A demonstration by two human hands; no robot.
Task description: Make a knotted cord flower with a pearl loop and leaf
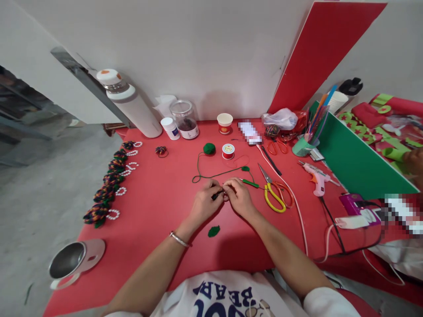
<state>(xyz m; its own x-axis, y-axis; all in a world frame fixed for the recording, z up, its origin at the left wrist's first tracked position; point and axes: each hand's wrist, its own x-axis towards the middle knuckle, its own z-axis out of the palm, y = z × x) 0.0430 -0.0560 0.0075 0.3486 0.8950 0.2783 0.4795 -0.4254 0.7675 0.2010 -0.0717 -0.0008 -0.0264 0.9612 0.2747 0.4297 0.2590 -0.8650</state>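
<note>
Both my hands meet at the middle of the red table (pixel 158 207). My left hand (pixel 205 203) is closed in a pinch on a small dark piece that I cannot make out. My right hand (pixel 238 198) is closed too, pinching at the same spot, where a green crochet hook (pixel 250 183) sticks out to the right. A strand of green yarn (pixel 211 175) runs from my fingers up to a green yarn ball (pixel 209 149). A small green crocheted leaf (pixel 213 231) lies just below my hands. A metal bangle sits on my left wrist.
Yellow-handled scissors (pixel 273 193) lie right of my hands, then a pink glue gun (pixel 316 178). A red thread spool (pixel 228 151), paper cup (pixel 224 123), jar (pixel 184 119) and white flask (pixel 132 103) stand behind. Several flower-and-pearl pieces (pixel 110 185) line the left edge. A steel cup (pixel 68 262) sits front left.
</note>
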